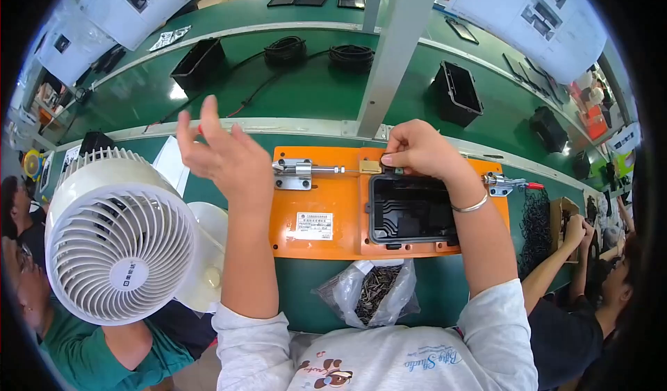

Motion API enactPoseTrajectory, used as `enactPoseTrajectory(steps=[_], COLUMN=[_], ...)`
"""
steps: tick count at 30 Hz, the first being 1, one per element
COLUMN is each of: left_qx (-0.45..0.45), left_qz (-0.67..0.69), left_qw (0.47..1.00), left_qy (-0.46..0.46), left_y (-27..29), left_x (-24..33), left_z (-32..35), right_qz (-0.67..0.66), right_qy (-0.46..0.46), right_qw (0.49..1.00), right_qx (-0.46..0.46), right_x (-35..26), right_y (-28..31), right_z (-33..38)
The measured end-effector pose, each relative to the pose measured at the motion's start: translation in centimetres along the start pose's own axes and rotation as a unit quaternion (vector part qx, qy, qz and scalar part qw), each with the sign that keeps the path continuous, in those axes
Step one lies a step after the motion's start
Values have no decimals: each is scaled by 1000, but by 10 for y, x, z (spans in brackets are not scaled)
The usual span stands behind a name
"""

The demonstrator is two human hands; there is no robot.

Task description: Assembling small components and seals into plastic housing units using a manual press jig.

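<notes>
An orange fixture plate (pixel 333 224) lies in front of me, with a black plastic box (pixel 410 210) seated open side up in it. My right hand (pixel 420 151) is closed in a pinch at the box's far left corner, beside a brass block (pixel 369 167); what its fingers hold is hidden. My left hand (pixel 226 155) is raised over the plate's left end with its fingers apart. A bit of red shows between those fingers. Near its wrist is a metal toggle clamp (pixel 295 174), its rod reaching the brass block. Another clamp (pixel 507 184) with a red handle sits at the right.
A white fan (pixel 121 238) stands at the left. A clear bag of screws (pixel 379 290) lies before the plate. Beyond a metal post (pixel 396 57), black boxes (pixel 456 94) and coiled cables (pixel 285 51) rest on the green bench. Co-workers sit on both sides.
</notes>
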State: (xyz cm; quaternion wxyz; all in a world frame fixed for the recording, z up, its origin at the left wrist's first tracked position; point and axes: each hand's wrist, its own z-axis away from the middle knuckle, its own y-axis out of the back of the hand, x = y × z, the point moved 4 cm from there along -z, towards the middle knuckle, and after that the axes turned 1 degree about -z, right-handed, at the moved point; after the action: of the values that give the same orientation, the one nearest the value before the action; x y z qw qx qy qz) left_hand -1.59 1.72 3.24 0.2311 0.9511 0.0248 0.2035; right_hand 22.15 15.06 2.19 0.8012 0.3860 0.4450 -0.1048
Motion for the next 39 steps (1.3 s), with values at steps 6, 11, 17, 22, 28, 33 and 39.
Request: enactPoseTrajectory(steps=[6,11,17,22,28,33,39], left_qx=[36,-346,-512,-471,-431,-396,-398], left_qz=[-254,160,65,98,218,257,323], left_qw=[965,923,854,870,876,881,858], left_qy=[57,60,-66,-108,-19,-12,42], left_y=[25,19,-3,17,23,3,-13], left_x=[6,71,111,124,128,131,129], left_z=[-1,33,64,37,33,45,48], right_qz=[125,224,213,69,-39,127,96], right_qy=[108,1,-40,47,269,340,250], right_qw=[963,936,929,929,853,815,819], right_qx=[212,270,300,361,445,452,507], right_x=[-17,6,55,34,-14,-49,-33], right_y=[19,40,21,35,24,6,43], right_z=[36,115,145,164,210,225,199])
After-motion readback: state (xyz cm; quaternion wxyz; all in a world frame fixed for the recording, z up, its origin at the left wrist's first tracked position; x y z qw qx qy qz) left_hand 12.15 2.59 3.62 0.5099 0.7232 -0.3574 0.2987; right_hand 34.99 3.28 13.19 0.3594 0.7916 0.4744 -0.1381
